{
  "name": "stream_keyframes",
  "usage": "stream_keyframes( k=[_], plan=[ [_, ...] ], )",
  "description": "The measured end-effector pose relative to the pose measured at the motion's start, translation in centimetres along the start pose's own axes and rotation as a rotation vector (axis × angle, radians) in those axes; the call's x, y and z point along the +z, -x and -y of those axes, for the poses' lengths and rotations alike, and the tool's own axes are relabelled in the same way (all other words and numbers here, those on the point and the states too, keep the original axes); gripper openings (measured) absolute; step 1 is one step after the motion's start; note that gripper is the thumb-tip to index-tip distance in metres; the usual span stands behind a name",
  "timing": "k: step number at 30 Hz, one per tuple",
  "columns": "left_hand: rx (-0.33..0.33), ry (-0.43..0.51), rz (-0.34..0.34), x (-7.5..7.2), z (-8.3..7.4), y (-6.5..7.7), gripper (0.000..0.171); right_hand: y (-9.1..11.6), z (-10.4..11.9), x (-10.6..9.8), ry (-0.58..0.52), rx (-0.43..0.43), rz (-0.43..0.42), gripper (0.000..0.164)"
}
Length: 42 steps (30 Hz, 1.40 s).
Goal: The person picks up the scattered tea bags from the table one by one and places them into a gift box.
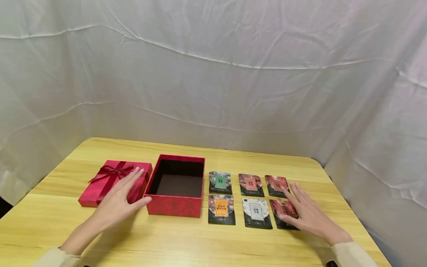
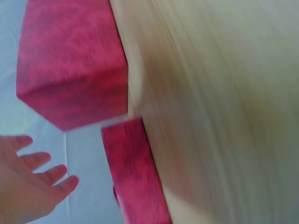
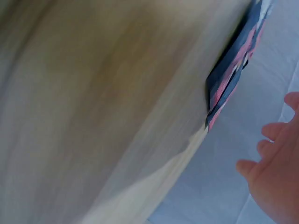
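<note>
An uncovered red gift box [image 1: 175, 205] with a dark inside stands left of the table's middle. To its left lies its red lid [image 1: 100, 185], topped with a dark red ribbon bow [image 1: 115, 172]. My left hand [image 1: 120, 200], fingers extended, hovers over the lid's right side with its thumb by the box. Several flat tea sachets lie in two rows right of the box, among them a green-labelled one [image 1: 220, 182], an orange-labelled one [image 1: 221, 209] and a white-labelled one [image 1: 256, 213]. My right hand [image 1: 308, 213] spreads over the rightmost red sachets [image 1: 283, 209], holding nothing; contact is unclear.
All of this lies on a light wooden table [image 1: 186, 241] with rounded far corners. A pale, creased curtain [image 1: 213, 92] hangs behind the table and along its sides. Both wrist views are partly blurred.
</note>
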<state>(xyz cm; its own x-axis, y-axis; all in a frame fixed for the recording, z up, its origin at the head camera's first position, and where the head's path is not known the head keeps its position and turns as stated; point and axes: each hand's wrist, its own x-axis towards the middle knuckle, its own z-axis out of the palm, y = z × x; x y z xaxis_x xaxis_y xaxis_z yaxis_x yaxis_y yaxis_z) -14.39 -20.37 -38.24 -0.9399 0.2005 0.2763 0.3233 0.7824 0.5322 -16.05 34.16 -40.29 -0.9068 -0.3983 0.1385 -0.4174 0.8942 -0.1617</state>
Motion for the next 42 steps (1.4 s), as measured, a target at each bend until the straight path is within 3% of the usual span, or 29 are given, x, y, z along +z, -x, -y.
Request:
stream_keyframes(
  k=[4,10,22,30,38,42],
  plan=[
    [-0.125,0.180,0.045,0.5,-0.9,-0.2,0.085,-0.2,0.1,0.0,-0.094,0.044,0.022,0.088],
    [-0.167,0.332,0.042,1.4,-1.3,-0.6,0.084,-0.4,-0.5,-0.2,-0.246,0.088,0.026,0.084],
    [-0.219,0.336,0.022,2.4,-1.8,-0.7,0.089,-0.1,-2.3,-0.4,-0.467,0.134,0.180,0.080],
    [-0.246,0.337,0.033,2.5,-2.2,-0.8,0.088,0.0,-3.0,0.2,-0.513,0.128,0.240,0.084],
    [-0.275,0.434,0.056,2.3,-2.6,-0.8,0.087,0.1,-3.3,0.6,-0.557,0.043,0.241,0.088],
    [-0.286,0.465,0.068,2.1,-2.7,-0.9,0.088,0.3,-3.3,0.5,-0.538,0.042,0.246,0.092]
  ],
)
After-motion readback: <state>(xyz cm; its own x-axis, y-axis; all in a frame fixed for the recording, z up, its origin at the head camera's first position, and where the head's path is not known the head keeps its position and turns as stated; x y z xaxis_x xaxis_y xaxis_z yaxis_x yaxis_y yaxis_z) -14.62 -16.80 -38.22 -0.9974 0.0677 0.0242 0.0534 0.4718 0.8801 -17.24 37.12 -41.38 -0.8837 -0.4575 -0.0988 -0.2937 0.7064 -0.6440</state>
